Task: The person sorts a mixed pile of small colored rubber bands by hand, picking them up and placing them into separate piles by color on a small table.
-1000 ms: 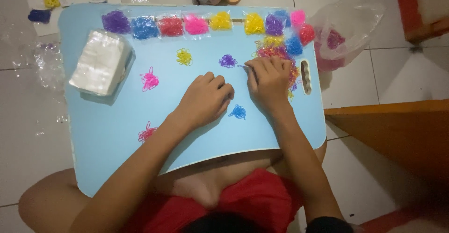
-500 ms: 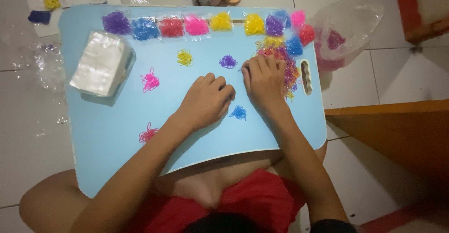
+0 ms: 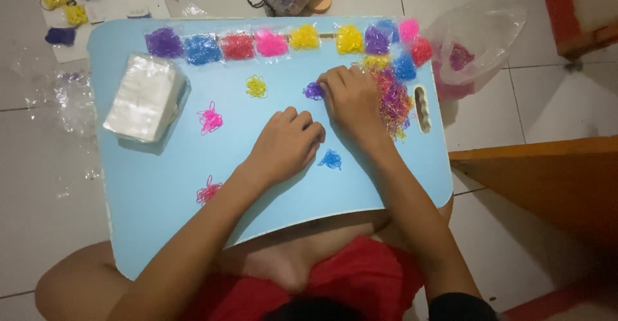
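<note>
Purple bands (image 3: 313, 90) lie at my right hand (image 3: 353, 101), whose fingertips touch them, grip unclear. My left hand (image 3: 285, 144) rests curled, empty, on the blue worktop (image 3: 154, 179).

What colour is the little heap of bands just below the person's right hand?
Blue. The heap of bands lies on the light blue lap tray, seen clearly in the head view.

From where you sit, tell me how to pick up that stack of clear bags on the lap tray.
Take the stack of clear bags by its two long sides, coming from above with the left hand, probably the nearer one. It lies flat as a thick, soft block on the blue lap tray, slightly turned, with bare tray around it.
</note>
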